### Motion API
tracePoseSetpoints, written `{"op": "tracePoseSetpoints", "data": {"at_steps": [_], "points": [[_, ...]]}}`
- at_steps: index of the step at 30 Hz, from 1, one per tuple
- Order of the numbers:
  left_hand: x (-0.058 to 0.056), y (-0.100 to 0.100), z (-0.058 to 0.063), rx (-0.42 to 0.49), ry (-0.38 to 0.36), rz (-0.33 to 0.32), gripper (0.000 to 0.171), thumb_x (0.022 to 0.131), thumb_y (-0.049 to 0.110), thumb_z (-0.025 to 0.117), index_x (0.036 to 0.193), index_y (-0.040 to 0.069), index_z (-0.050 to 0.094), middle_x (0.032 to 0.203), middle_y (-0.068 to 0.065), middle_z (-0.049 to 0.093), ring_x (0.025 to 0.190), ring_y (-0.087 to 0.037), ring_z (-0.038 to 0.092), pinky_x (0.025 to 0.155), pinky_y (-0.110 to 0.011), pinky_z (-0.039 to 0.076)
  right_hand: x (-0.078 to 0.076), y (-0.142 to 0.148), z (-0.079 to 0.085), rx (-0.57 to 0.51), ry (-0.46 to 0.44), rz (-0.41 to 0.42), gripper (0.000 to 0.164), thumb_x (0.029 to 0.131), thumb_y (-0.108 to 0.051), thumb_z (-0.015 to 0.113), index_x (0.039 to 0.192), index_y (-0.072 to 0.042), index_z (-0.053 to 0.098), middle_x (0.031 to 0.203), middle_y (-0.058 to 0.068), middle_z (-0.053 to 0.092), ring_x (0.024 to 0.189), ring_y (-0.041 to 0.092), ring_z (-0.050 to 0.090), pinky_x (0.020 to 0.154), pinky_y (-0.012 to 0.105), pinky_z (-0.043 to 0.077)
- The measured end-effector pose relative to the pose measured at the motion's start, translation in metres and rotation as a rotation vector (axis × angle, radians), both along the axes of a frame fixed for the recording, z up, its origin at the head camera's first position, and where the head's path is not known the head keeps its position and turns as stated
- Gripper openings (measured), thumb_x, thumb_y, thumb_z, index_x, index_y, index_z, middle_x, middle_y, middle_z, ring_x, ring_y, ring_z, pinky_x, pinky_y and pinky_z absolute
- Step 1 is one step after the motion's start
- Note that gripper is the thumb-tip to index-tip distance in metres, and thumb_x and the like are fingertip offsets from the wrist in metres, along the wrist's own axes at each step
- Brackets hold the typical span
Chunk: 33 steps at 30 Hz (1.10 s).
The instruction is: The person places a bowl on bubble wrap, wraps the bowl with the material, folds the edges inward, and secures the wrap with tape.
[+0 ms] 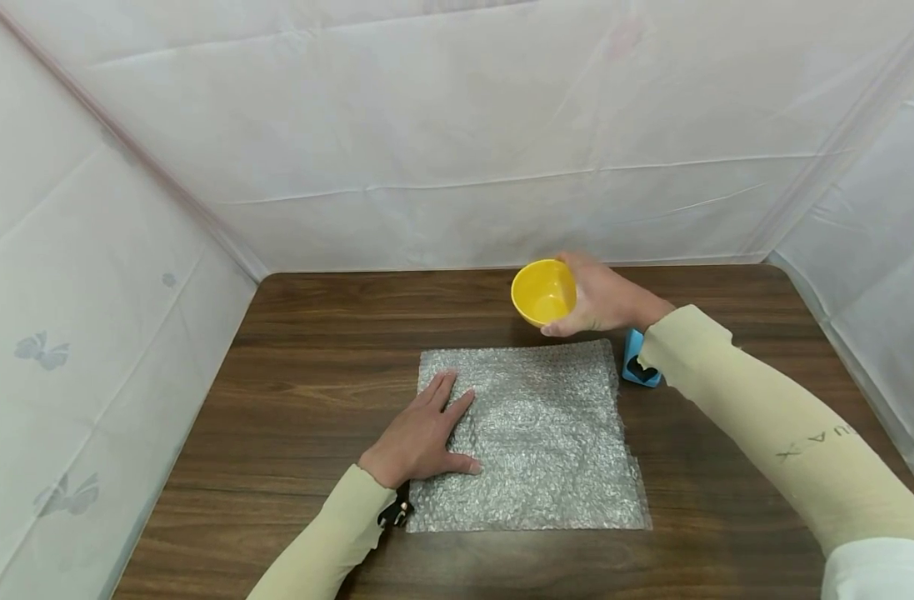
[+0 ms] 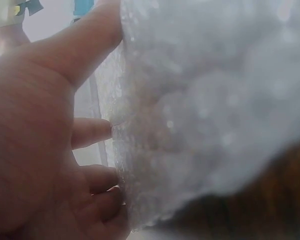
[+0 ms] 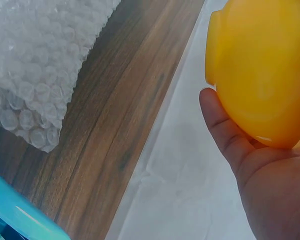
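A yellow bowl [image 1: 541, 292] is in my right hand [image 1: 602, 293], which grips it by its right side near the back of the table. In the right wrist view the bowl [image 3: 265, 70] shows its outer wall and base ring, with a finger along it. A sheet of bubble wrap [image 1: 539, 442] lies flat on the table in front of me. My left hand [image 1: 425, 433] rests on its left edge with fingers spread. The left wrist view shows the bubble wrap [image 2: 200, 100] close up, beside the thumb and fingers.
A blue tape dispenser-like object [image 1: 640, 360] with a dark opening stands right of the bubble wrap, partly behind my right sleeve. The brown wooden table [image 1: 314, 375] meets white sheeting [image 1: 464, 167] at the back, and sheeting also hangs along both sides.
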State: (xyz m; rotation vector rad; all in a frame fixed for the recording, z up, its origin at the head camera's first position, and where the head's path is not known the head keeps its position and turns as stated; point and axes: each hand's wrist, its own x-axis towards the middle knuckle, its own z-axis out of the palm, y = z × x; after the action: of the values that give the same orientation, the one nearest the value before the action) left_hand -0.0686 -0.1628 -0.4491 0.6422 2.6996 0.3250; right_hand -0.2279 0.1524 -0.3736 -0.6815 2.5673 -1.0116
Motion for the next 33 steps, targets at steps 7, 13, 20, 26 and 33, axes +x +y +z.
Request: {"op": "tracePoseSetpoints", "data": {"at_steps": [7, 13, 20, 26, 33], "points": [[-0.001, 0.000, 0.000, -0.001, -0.004, 0.000, 0.103, 0.081, 0.066, 0.078, 0.162, 0.016, 0.038, 0.175, -0.019, 0.014, 0.164, -0.037, 0.013, 0.129, -0.052, 0.029, 0.007, -0.004, 0.001, 0.029, 0.009, 0.012, 0.117, 0.069, -0.037, 0.096, 0.157, -0.001, 0.029, 0.138, 0.015, 0.051, 0.110, 0.030, 0.059, 0.088, 0.041, 0.059], [-0.002, 0.000, 0.000, -0.008, 0.001, -0.004, 0.104, 0.082, 0.067, 0.077, 0.162, 0.016, 0.038, 0.175, -0.019, 0.015, 0.164, -0.037, 0.014, 0.129, -0.053, 0.029, 0.012, -0.006, 0.003, 0.036, -0.002, 0.024, 0.123, 0.068, -0.038, 0.097, 0.160, -0.001, 0.024, 0.140, 0.015, 0.052, 0.109, 0.028, 0.061, 0.088, 0.041, 0.059], [-0.003, 0.000, 0.000, -0.006, 0.006, -0.010, 0.104, 0.082, 0.067, 0.077, 0.162, 0.015, 0.038, 0.175, -0.020, 0.015, 0.163, -0.038, 0.014, 0.128, -0.053, 0.030, 0.014, -0.007, 0.004, 0.054, 0.017, 0.047, 0.122, 0.069, -0.041, 0.096, 0.160, -0.002, 0.025, 0.142, 0.016, 0.052, 0.111, 0.029, 0.061, 0.091, 0.043, 0.058], [-0.004, 0.000, -0.001, -0.003, 0.005, -0.008, 0.104, 0.081, 0.067, 0.077, 0.162, 0.015, 0.038, 0.175, -0.020, 0.014, 0.163, -0.038, 0.014, 0.128, -0.053, 0.030, 0.018, -0.009, 0.006, 0.054, 0.017, 0.074, 0.120, 0.069, -0.043, 0.095, 0.159, -0.002, 0.026, 0.144, 0.017, 0.050, 0.111, 0.029, 0.060, 0.091, 0.043, 0.058], [-0.005, 0.000, 0.000, -0.004, 0.012, -0.006, 0.104, 0.081, 0.067, 0.078, 0.162, 0.015, 0.039, 0.174, -0.020, 0.016, 0.163, -0.038, 0.015, 0.128, -0.053, 0.030, 0.023, -0.010, 0.008, 0.061, 0.017, 0.119, 0.120, 0.070, -0.043, 0.094, 0.159, -0.002, 0.025, 0.147, 0.016, 0.048, 0.114, 0.028, 0.058, 0.093, 0.043, 0.057]]}}
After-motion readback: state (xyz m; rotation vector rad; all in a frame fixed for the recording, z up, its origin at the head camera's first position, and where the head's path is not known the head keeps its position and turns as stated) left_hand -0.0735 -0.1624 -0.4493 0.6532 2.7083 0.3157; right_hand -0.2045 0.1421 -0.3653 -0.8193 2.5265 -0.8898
